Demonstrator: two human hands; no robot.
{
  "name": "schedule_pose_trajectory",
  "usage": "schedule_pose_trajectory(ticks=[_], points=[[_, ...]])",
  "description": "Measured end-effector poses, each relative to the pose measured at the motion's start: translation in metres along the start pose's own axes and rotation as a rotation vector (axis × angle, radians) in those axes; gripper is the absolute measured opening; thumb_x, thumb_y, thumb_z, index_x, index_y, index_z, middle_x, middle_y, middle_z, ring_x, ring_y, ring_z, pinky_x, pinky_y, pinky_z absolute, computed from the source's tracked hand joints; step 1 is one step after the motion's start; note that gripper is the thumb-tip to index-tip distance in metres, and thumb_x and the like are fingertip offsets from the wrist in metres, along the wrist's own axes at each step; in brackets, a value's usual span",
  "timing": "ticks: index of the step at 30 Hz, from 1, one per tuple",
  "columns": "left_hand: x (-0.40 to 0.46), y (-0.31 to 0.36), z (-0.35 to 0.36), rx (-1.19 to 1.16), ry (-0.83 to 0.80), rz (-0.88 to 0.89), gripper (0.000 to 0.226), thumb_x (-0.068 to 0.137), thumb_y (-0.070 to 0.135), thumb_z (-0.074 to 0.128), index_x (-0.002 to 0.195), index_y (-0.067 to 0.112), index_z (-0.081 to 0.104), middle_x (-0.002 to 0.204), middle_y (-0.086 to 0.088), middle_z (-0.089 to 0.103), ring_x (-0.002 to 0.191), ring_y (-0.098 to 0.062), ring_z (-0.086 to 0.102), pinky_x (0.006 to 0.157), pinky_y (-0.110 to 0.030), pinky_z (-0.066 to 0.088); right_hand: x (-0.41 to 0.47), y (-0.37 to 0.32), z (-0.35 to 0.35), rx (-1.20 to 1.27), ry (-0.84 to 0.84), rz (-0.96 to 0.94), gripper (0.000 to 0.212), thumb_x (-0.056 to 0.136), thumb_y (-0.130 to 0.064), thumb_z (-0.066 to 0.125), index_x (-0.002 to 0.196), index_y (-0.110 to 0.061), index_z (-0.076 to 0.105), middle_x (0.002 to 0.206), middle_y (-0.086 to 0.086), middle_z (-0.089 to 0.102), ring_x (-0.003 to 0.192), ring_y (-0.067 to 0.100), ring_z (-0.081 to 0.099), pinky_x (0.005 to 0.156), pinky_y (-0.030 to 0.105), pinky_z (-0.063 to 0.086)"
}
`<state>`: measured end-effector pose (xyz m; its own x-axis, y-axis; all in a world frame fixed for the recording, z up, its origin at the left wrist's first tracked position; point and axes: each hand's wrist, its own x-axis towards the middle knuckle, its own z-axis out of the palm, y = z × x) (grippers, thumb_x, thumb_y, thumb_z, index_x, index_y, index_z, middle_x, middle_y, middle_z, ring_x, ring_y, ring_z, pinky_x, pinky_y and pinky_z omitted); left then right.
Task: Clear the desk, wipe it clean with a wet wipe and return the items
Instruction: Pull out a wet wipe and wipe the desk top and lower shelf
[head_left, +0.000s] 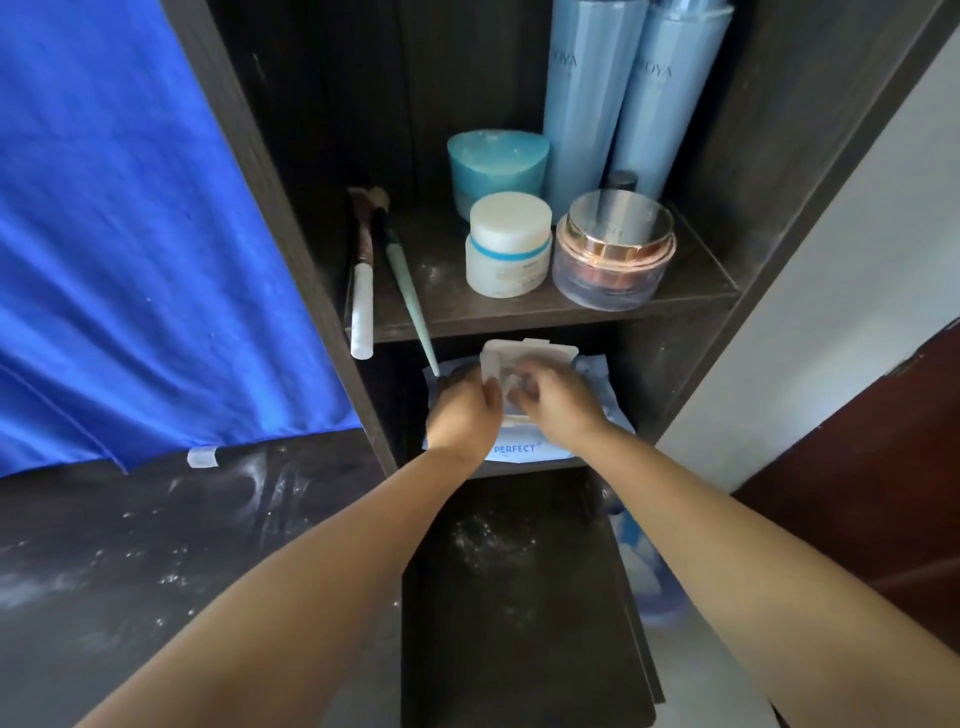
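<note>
Am watching both hands at wet wipe pack (524, 451), lying on lower shelf of dark shelf unit (545, 306). Left hand (462, 410) pressing on pack, fingers curled. Right hand (553, 400) pinching at opening under raised lid (530, 356); whether wipe gripped, cannot tell, blurred. Desk (156, 545) showing white dust: am judging wiping not yet begun. Jars, brushes sitting on upper shelf.

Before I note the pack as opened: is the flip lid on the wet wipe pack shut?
No, the white flip lid stands open above the wet wipe pack, with both hands at its opening.
</note>
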<state>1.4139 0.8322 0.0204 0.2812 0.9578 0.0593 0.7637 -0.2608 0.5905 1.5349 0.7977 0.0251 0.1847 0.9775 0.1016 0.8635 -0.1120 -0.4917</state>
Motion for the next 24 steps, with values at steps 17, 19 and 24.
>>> schedule_pose_trajectory(ticks=[17, 19, 24], points=[[-0.044, 0.013, -0.043, -0.424, -0.051, -0.083, 0.022, 0.095, 0.010, 0.035, 0.112, 0.001, 0.046, 0.113, -0.013, 0.056, 0.097, -0.021, 0.052, 0.082, -0.027, 0.044, -0.061, -0.039, -0.095, 0.464, 0.241, 0.182, 0.005, 0.090, -0.015, 0.052, 0.093, -0.019, 0.053, 0.091, 0.001, 0.059, 0.083, 0.016, 0.054, 0.065, 0.019, 0.041], [-0.065, 0.013, -0.057, -0.628, -0.097, 0.081, 0.024, 0.093, 0.023, 0.048, 0.112, 0.010, 0.051, 0.113, -0.003, 0.058, 0.102, -0.013, 0.054, 0.090, -0.030, 0.045, -0.074, -0.054, -0.105, 0.480, 0.177, 0.151, 0.009, 0.089, -0.013, 0.052, 0.093, -0.018, 0.058, 0.090, 0.002, 0.062, 0.085, 0.015, 0.057, 0.068, 0.020, 0.042], [-0.113, -0.010, -0.105, -0.722, -0.480, 0.268, 0.033, 0.084, 0.027, 0.064, 0.114, 0.028, 0.051, 0.118, 0.012, 0.056, 0.114, -0.003, 0.051, 0.096, -0.022, 0.041, -0.107, -0.100, -0.100, 0.462, -0.115, 0.105, 0.018, 0.091, -0.025, 0.054, 0.095, -0.011, 0.065, 0.095, 0.025, 0.062, 0.081, 0.017, 0.057, 0.075, 0.036, 0.049]])
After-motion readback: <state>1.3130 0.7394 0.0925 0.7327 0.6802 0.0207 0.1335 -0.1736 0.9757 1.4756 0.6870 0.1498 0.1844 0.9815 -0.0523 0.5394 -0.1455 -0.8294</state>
